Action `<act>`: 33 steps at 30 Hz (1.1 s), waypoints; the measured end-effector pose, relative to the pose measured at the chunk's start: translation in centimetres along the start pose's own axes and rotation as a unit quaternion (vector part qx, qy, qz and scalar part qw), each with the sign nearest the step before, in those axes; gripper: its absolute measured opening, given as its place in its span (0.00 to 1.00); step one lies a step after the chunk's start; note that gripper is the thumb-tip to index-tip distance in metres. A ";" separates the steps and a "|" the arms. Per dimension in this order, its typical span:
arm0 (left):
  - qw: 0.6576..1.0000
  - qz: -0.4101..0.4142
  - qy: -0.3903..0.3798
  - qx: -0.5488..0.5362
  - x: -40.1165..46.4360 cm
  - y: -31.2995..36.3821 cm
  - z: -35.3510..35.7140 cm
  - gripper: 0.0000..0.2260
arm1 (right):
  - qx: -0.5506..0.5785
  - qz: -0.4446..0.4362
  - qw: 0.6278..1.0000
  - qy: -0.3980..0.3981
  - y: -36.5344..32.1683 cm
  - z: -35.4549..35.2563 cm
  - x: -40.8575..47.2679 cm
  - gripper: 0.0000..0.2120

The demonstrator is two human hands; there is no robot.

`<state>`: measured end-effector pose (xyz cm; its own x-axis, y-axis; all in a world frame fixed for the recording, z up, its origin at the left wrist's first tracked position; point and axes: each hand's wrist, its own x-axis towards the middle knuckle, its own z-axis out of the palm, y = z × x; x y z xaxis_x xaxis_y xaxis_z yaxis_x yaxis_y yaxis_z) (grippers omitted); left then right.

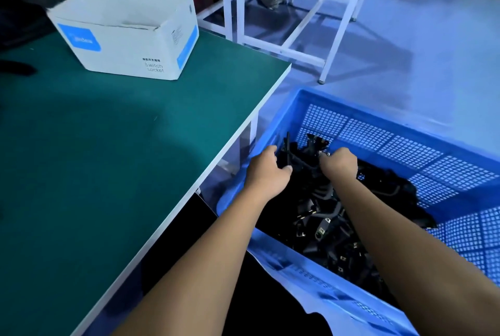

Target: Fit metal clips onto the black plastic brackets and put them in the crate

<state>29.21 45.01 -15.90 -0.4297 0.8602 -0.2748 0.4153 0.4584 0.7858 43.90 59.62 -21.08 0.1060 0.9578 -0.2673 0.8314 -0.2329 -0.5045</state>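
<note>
Both hands are reaching into the blue crate [378,130], which is sitting on the floor just beside the table [108,159]. The left hand [266,170] is curling its fingers round a bunch of black brackets [297,157] at the crate's far end, thumb pressing against them. The right hand [339,163] is gripping the same bunch from the other side, knuckles up, with a glint of metal showing at its fingertips. The bunch is standing up above the rest of the pile [332,227], which is filling the crate's floor.

Each bracket is looking thin, matt black and angular, tangled with its neighbours so single shapes are hard to make out. Several in the pile are carrying small bright clips [322,230] at their ends, squarish with a hole in the middle. The crate's walls are showing a perforated grid.

On the table's green mat a white carton [124,32] with blue panels is standing open, well apart from the crate. Beyond the table, white frames [295,38] are standing on the grey floor.
</note>
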 end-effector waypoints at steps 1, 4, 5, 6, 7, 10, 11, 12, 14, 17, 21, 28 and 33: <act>1.000 0.024 0.016 -0.007 -0.1 0.9 -0.5 0.23 | 0.005 -0.011 1.000 0.019 -0.7 -0.2 -0.5 0.18; 0.991 0.099 0.074 -0.057 -0.3 4.5 -2.8 0.17 | 0.042 -0.069 0.992 0.102 -3.6 -1.3 -2.4 0.13; 0.984 0.123 0.090 -0.087 -0.5 5.6 -3.7 0.14 | 0.052 -0.089 0.986 0.129 -4.9 -1.9 -3.3 0.11; 0.977 0.144 0.106 -0.116 -0.7 6.6 -4.8 0.12 | 0.062 -0.109 0.980 0.154 -6.4 -2.5 -4.3 0.11; 0.970 0.160 0.123 -0.139 -0.9 7.4 -6.1 0.11 | 0.075 -0.130 0.973 0.176 -7.8 -3.2 -5.2 0.11; 0.949 0.188 0.174 -0.185 -2.2 8.5 -10.4 0.11 | 0.203 -0.241 0.921 0.229 -12.6 -5.3 -8.6 0.09; 0.941 0.189 0.194 -0.204 -2.8 8.4 -12.1 0.12 | 0.254 -0.299 0.888 0.241 -14.4 -5.8 -10.2 0.09; 0.932 0.188 0.214 -0.223 -3.4 8.0 -13.7 0.13 | 0.289 -0.353 0.854 0.251 -16.2 -6.2 -12.0 0.08; 0.915 0.175 0.258 -0.255 -4.7 6.9 -17.0 0.12 | 0.328 -0.427 0.808 0.239 -19.7 -6.2 -16.0 0.07; 0.896 0.146 0.330 -0.258 -7.1 3.5 -22.4 0.09 | 0.346 -0.493 0.788 0.130 -24.5 -3.7 -21.8 0.07; 0.865 0.098 0.439 -0.223 -11.6 -2.9 -29.7 0.07 | 0.271 -0.558 0.783 -0.040 -29.2 1.6 -29.3 0.05; 0.792 -0.001 0.588 -0.162 -22.1 -14.2 -38.6 0.04 | -0.014 -0.690 0.706 -0.157 -34.4 11.1 -41.8 0.17; 0.736 -0.065 0.637 -0.219 -27.0 -20.6 -40.9 0.05 | -0.130 -0.716 0.663 -0.178 -35.6 15.2 -46.3 0.31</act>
<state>-0.49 3.22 -2.00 -0.9623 -0.2199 0.1599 0.1257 0.1618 0.9788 1.12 21.06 -3.19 -0.9897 0.0542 0.1325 0.0113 0.9522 -0.3054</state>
